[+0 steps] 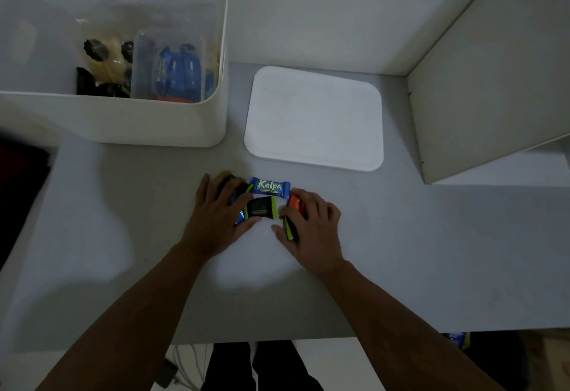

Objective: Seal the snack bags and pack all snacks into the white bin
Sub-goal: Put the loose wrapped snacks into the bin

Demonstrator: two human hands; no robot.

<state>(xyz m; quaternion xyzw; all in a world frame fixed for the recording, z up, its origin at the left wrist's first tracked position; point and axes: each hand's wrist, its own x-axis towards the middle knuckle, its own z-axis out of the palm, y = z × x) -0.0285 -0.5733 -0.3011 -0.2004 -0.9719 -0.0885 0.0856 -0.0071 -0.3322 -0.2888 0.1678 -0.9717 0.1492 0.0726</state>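
Our left hand (pixel 220 208) lies flat, with fingers spread, over some small wrapped snacks; our right hand (pixel 311 216) curls over an orange packet (pixel 294 201) and a green-edged one (pixel 290 228). Between the hands lie a blue Kalpa wafer packet (pixel 270 186) and a black packet (pixel 260 210). We judge that scooping them all together could let one slip out, because the wrappers look smooth. The white bin (pixel 154 122), with bagged snacks inside, stands well beyond our left hand; its flat white lid (pixel 314 119) lies beyond our right. The grey table (pixel 123 236) is dimly lit, and a white panel (pixel 493 82) rises at the far right.
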